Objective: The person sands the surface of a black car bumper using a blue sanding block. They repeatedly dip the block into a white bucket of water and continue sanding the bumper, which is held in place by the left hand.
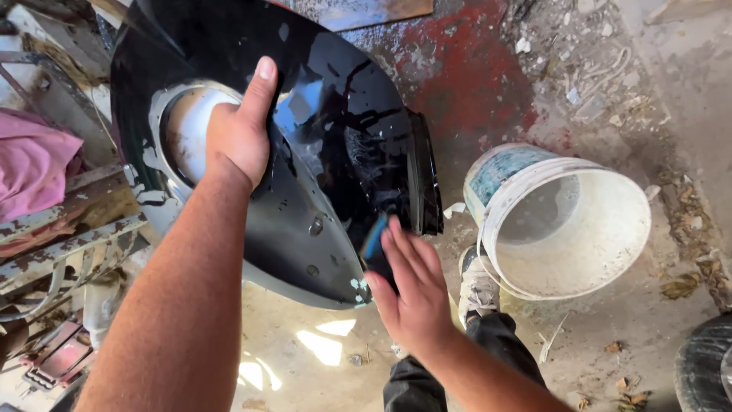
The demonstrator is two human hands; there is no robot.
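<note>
A glossy black car body panel (335,130), wet and curved, with a round light-coloured opening (183,130) at its left, fills the upper middle. My left hand (240,126) grips the panel at the edge of that opening, thumb pointing up. My right hand (412,286) presses a small blue pad (374,240) flat against the panel's lower right side, fingers stretched out over it. The pad is mostly hidden under my fingers.
A white plastic bucket (564,229) lies tilted on the dirty concrete floor to the right. My shoe (476,286) and dark trouser leg are below it. Rusty metal framing (61,244) and pink cloth (30,164) stand at left, a tyre (705,366) at bottom right.
</note>
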